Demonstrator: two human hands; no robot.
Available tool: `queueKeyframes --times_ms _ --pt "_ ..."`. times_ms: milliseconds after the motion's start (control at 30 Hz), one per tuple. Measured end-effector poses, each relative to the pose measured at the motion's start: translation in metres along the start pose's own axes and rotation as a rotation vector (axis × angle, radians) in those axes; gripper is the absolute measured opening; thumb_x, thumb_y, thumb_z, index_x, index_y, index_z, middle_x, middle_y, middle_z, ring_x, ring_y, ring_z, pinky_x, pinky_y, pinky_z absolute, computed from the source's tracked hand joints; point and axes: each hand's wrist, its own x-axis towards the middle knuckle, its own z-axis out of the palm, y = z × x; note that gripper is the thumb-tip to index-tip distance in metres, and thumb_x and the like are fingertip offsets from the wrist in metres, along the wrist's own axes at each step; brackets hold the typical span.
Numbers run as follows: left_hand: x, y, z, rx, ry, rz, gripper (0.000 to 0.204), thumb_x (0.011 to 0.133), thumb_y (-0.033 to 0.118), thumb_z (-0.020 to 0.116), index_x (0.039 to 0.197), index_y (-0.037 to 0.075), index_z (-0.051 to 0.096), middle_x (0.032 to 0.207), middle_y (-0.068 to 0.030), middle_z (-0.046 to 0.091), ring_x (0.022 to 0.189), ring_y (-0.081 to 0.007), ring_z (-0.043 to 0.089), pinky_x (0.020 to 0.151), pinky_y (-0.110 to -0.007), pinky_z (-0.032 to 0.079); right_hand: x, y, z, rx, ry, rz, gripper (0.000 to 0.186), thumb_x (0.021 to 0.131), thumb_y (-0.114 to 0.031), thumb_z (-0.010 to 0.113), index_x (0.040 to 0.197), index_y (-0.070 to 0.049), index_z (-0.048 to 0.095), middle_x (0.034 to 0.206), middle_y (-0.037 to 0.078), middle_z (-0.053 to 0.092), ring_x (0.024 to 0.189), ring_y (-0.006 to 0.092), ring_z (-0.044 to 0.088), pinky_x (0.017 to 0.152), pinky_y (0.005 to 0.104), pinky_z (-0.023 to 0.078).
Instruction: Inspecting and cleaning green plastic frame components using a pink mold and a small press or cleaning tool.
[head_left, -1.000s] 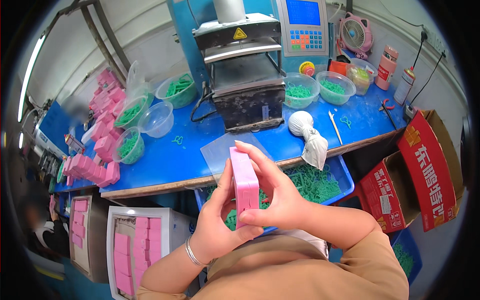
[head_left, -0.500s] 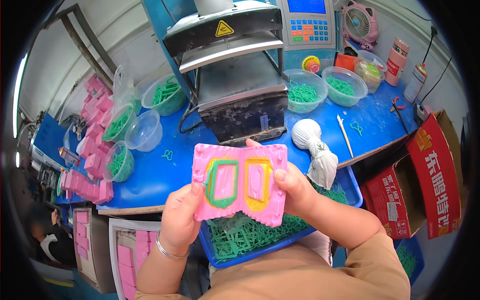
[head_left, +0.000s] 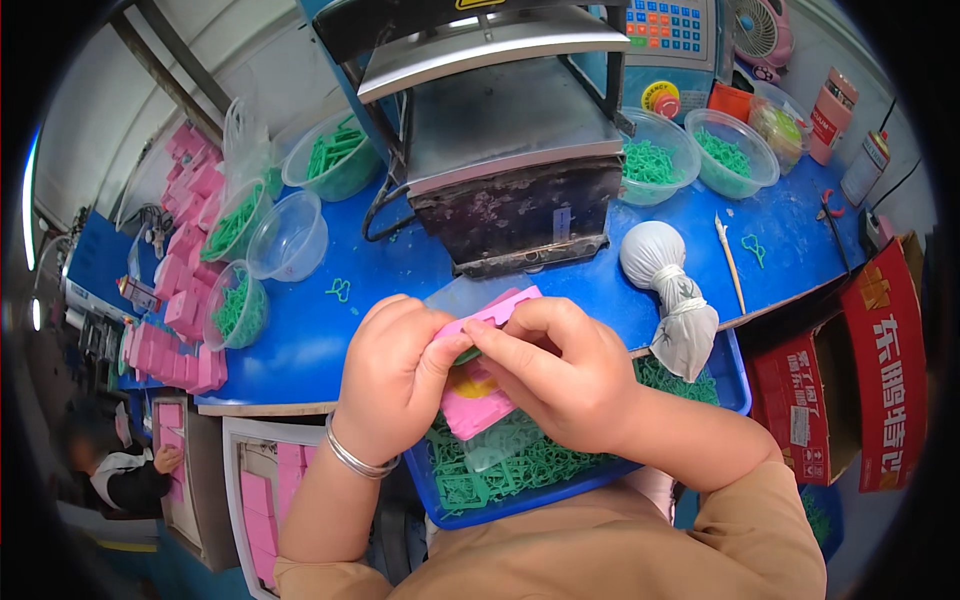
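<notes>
My left hand (head_left: 390, 370) and my right hand (head_left: 565, 375) both grip a pink mold (head_left: 478, 412), tilted and partly open, with a yellow-rimmed cavity showing below my fingers. Fingers of both hands are bent and meet at its upper part, where a bit of green shows; what exactly they pinch is hidden. The mold is over a blue tray (head_left: 440, 485) full of thin green pieces and clear film. A clear flat sheet (head_left: 455, 295) lies on the blue table (head_left: 355, 250) just behind it.
A press machine (head_left: 520, 210) stands behind, flanked by bowls of green pieces (head_left: 730, 150). A white cloth bundle (head_left: 660, 270) and a stick (head_left: 730, 265) are at right, above red cartons (head_left: 880, 380). Stacked pink blocks (head_left: 185, 300) stand left; a co-worker (head_left: 120, 470) sits at far left.
The mold was first held closed upright, then spread open showing two cavities with green and yellow; now it is tilted and partly folded, with my fingers drawn together over its top.
</notes>
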Motion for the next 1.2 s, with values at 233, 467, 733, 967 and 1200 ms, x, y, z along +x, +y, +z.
queueKeyframes --times_ms 233,467,733,967,1200 --pt "0.005 -0.009 -0.005 -0.140 -0.011 -0.166 0.015 0.080 0.010 0.053 0.071 0.000 0.057 0.059 -0.0093 0.050 0.058 -0.0244 0.047 0.055 -0.033 0.038 0.006 -0.006 -0.004 -0.132 -0.017 -0.091 0.029 0.061 -0.010 0.061 0.089 -0.001 0.059 0.075 0.006 0.049 0.057 0.0176 0.052 0.044 0.0272 0.042" --pt "0.003 -0.003 -0.004 -0.079 -0.027 -0.141 0.016 0.081 0.012 0.054 0.071 -0.001 0.057 0.060 -0.0103 0.050 0.057 -0.0253 0.047 0.054 -0.032 0.038 0.023 -0.007 -0.007 -0.191 -0.199 -0.013 0.017 0.065 -0.014 0.061 0.078 -0.005 0.053 0.071 0.006 0.047 0.059 0.0209 0.054 0.045 0.0294 0.043" --pt "0.005 -0.013 -0.006 -0.329 0.054 -0.412 0.019 0.083 0.016 0.054 0.079 -0.002 0.060 0.068 -0.0093 0.057 0.062 -0.0161 0.055 0.058 -0.029 0.043 0.011 -0.014 -0.013 -0.271 -0.299 -0.048 0.013 0.067 -0.014 0.059 0.073 -0.007 0.049 0.069 0.006 0.045 0.063 0.0209 0.053 0.047 0.0306 0.043" --pt "-0.007 -0.005 0.007 -0.087 0.095 -0.077 0.015 0.078 0.014 0.057 0.082 0.000 0.058 0.074 -0.0134 0.057 0.072 -0.0292 0.053 0.067 -0.035 0.042 -0.021 -0.011 -0.017 0.363 0.001 0.238 0.014 0.075 -0.006 0.060 0.076 -0.006 0.047 0.075 0.005 0.050 0.066 0.0152 0.053 0.051 0.0282 0.044" --pt "-0.035 0.025 0.023 0.039 -0.263 0.122 0.051 0.073 0.027 0.063 0.113 0.000 0.048 0.110 -0.0155 0.050 0.101 -0.0319 0.047 0.088 -0.041 0.035 -0.015 -0.023 -0.040 1.101 0.232 0.919 0.014 0.086 -0.015 0.055 0.079 -0.005 0.047 0.067 0.001 0.052 0.059 0.0062 0.050 0.052 0.0195 0.040"
